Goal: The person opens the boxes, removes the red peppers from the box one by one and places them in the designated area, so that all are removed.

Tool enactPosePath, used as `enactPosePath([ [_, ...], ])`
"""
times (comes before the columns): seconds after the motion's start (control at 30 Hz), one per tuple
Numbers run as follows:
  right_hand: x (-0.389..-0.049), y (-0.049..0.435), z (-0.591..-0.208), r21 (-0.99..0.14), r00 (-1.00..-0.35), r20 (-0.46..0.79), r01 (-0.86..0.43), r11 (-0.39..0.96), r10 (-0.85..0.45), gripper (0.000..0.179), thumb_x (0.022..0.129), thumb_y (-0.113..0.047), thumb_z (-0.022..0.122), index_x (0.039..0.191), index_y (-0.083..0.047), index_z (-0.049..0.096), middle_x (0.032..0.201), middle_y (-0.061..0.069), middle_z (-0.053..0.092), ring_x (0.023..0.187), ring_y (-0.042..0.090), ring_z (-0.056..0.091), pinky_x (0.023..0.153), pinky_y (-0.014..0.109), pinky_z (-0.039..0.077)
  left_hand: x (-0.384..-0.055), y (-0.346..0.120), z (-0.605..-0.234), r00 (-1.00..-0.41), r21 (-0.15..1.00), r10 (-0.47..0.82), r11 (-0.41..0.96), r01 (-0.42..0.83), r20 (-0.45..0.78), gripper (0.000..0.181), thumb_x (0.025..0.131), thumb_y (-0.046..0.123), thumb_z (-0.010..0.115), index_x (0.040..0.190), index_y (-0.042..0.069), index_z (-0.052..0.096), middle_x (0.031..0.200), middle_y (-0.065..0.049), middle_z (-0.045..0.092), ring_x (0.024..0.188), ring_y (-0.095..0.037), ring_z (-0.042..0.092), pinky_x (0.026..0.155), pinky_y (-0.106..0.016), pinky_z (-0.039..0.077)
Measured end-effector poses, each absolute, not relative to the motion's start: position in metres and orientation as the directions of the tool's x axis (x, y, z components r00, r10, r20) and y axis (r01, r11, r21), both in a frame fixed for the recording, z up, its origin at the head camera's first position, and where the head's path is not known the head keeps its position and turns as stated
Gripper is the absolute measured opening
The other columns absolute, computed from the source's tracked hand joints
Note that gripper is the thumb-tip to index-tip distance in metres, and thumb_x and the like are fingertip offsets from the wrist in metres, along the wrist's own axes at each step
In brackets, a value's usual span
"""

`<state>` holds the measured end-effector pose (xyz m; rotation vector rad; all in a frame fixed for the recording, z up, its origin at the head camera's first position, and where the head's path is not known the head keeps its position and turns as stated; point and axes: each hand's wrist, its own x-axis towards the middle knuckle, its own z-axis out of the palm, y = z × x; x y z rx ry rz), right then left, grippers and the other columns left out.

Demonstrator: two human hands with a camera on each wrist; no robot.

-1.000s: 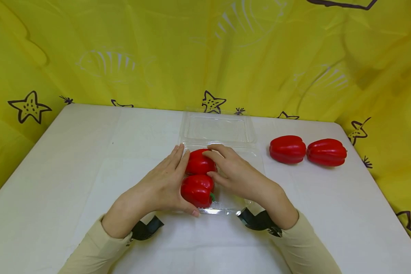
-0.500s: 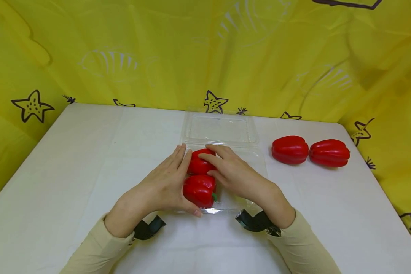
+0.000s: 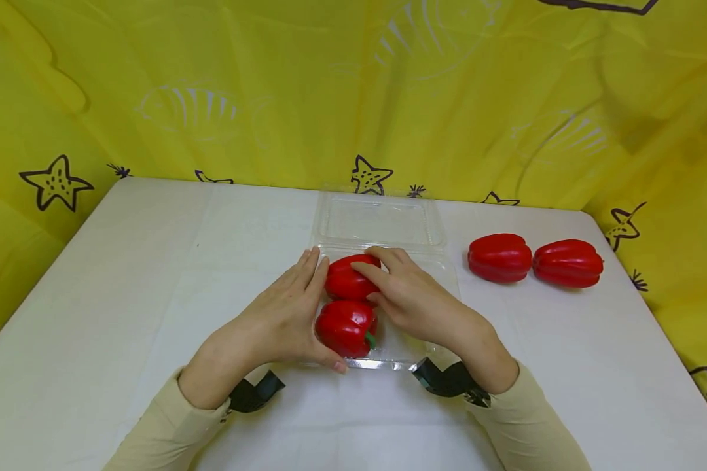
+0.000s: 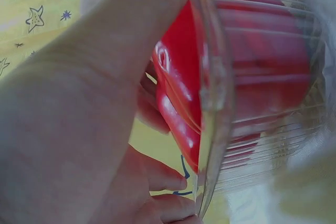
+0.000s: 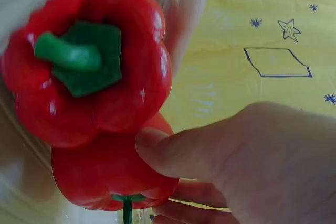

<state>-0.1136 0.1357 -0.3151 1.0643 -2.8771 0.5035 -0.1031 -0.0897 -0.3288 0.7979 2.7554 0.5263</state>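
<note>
A clear plastic clamshell container (image 3: 436, 278) lies open at the middle of the white table (image 3: 124, 275), its clear hinged lid (image 3: 380, 221) laid flat on the far side; two glossy red bell peppers sit in the left part of its tray, one behind the other; the near red pepper (image 3: 344, 327) shows a green stem (image 3: 368, 339) pointing right, and the far red pepper (image 3: 349, 278) lies just behind it, the two touching or nearly so.

The left hand (image 3: 283, 317) lies along the left side of the tray with its fingers straight and together, flat against the container wall beside both peppers, the thumb reaching under the near edge by the near red pepper; the left wrist view shows the ribbed clear wall (image 4: 210, 103) between that hand and the red fruit. The right hand (image 3: 415, 297) comes in from the right with fingers curled over the top of the far red pepper and the thumb pressed at the seam between the two peppers, so it grips that far one; the right wrist view shows the thumb (image 5: 194, 153) against the red skin.

Two more red bell peppers lie on their sides on the table to the right, well apart from the container; the left spare pepper (image 3: 499, 257) touches the right spare pepper (image 3: 567, 263); a yellow curtain printed with starfish (image 3: 212, 98) hangs behind the table.
</note>
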Motion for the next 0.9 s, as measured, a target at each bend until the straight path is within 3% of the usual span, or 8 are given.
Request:
enactPosePath([
  [0.27, -0.1086, 0.1415, -0.3107, -0.261, -0.798, 0.118, -0.599, 0.757, -0.59, 0.055, 0.087, -0.01, 0.075, 0.138, -0.007, 0.055, 0.134, 0.018, 0.053, 0.125, 0.032, 0.05, 0.094, 0.043, 0.057, -0.1028, -0.0889, -0.3285, -0.819, 0.38, 0.562, 0.786, 0.487, -0.113, 0.138, 0.058, 0.07, 0.083, 0.157, 0.0, 0.017, 0.166, -0.019, 0.009, 0.155, -0.037, 0.007, 0.122, -0.051, 0.026],
  [0.47, -0.1075, 0.1407, -0.3137, -0.316, -0.826, 0.047, -0.545, 0.776, -0.561, 0.063, 0.087, -0.01, 0.075, 0.143, -0.007, 0.047, 0.134, 0.017, 0.051, 0.123, 0.032, 0.051, 0.093, 0.042, 0.058, -0.1028, -0.0891, -0.3291, -0.821, 0.385, 0.56, 0.786, 0.484, -0.109, 0.138, 0.058, 0.07, 0.083, 0.157, 0.0, 0.018, 0.166, -0.019, 0.009, 0.155, -0.037, 0.009, 0.121, -0.051, 0.028],
  [0.7, -0.1112, 0.1383, -0.3158, -0.375, -0.834, 0.09, -0.535, 0.757, -0.545, 0.06, 0.085, -0.013, 0.078, 0.138, -0.004, 0.05, 0.127, 0.018, 0.054, 0.116, 0.029, 0.056, 0.093, 0.039, 0.058, -0.103, -0.0898, -0.3297, -0.822, 0.388, 0.561, 0.783, 0.486, -0.101, 0.137, 0.058, 0.069, 0.083, 0.157, 0.0, 0.018, 0.166, -0.019, 0.01, 0.154, -0.037, 0.01, 0.119, -0.053, 0.03],
  [0.9, -0.1112, 0.1408, -0.313, -0.356, -0.828, 0.119, -0.55, 0.755, -0.547, 0.06, 0.083, -0.015, 0.08, 0.136, -0.003, 0.053, 0.124, 0.017, 0.058, 0.112, 0.028, 0.059, 0.09, 0.038, 0.059, -0.1027, -0.0895, -0.3284, -0.82, 0.388, 0.561, 0.784, 0.484, -0.111, 0.137, 0.058, 0.069, 0.083, 0.157, 0.001, 0.018, 0.166, -0.019, 0.01, 0.155, -0.037, 0.009, 0.12, -0.052, 0.028],
])
